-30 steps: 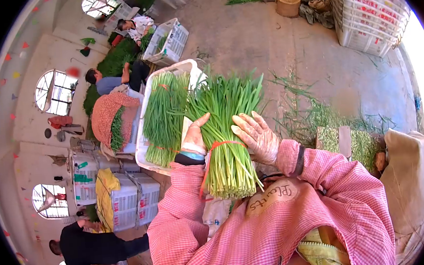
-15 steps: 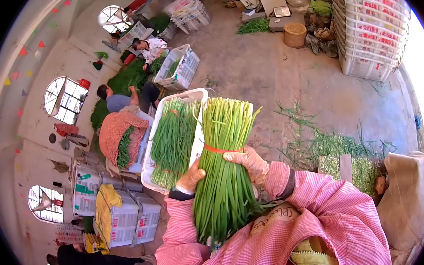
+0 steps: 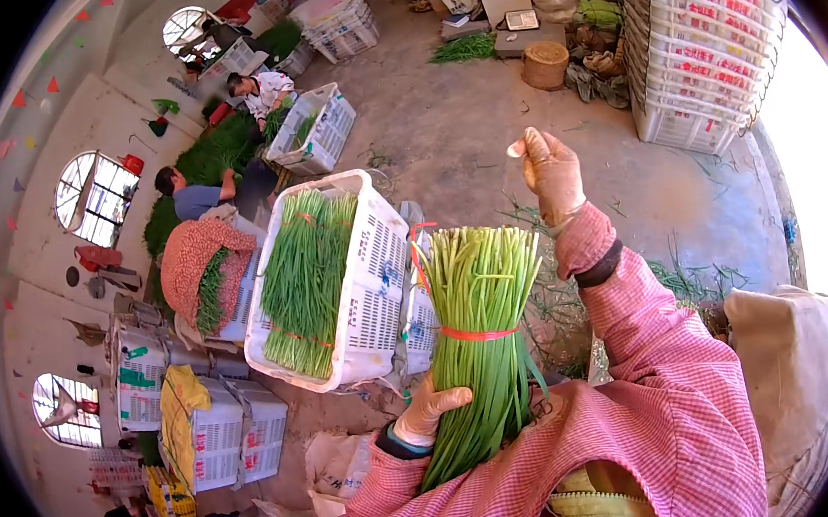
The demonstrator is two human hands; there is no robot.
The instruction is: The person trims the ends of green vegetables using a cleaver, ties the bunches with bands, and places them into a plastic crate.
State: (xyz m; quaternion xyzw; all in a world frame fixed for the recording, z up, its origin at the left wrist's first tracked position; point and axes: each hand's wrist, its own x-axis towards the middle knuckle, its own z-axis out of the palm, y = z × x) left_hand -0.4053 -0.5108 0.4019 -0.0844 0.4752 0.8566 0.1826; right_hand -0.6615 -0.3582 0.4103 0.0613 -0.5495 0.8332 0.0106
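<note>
In front of the person's pink-and-white checked garment [image 3: 660, 414], a thick bunch of long green stalks with pale cut ends [image 3: 480, 287] stands nearly upright, pale ends up and darker leaves down toward the lap. A flat red band [image 3: 479, 333] goes around its middle. The left hand [image 3: 424, 415] has its grip around the lower left side of the bunch, below the band, with the thumb laid across the front. The right hand [image 3: 555, 177] is held up past the pale ends, to the right, clear of the bunch; its grip is narrow, the fingertips drawn together, and whether anything small sits between them cannot be told. Just left of the bunch is a white plastic crate with slotted walls [image 3: 373, 271], in which slender green bunches tied with red bands [image 3: 306, 267] lie side by side. Beyond, on the grey-brown floor [image 3: 451, 110], are a round tan woven basket-like object [image 3: 545, 65] and, at the right, a tall stack of white crates with red lettering [image 3: 699, 51]. Toward the left, a person in a blue shirt [image 3: 197, 201] sits beside heaped dark greens [image 3: 216, 153].
</note>
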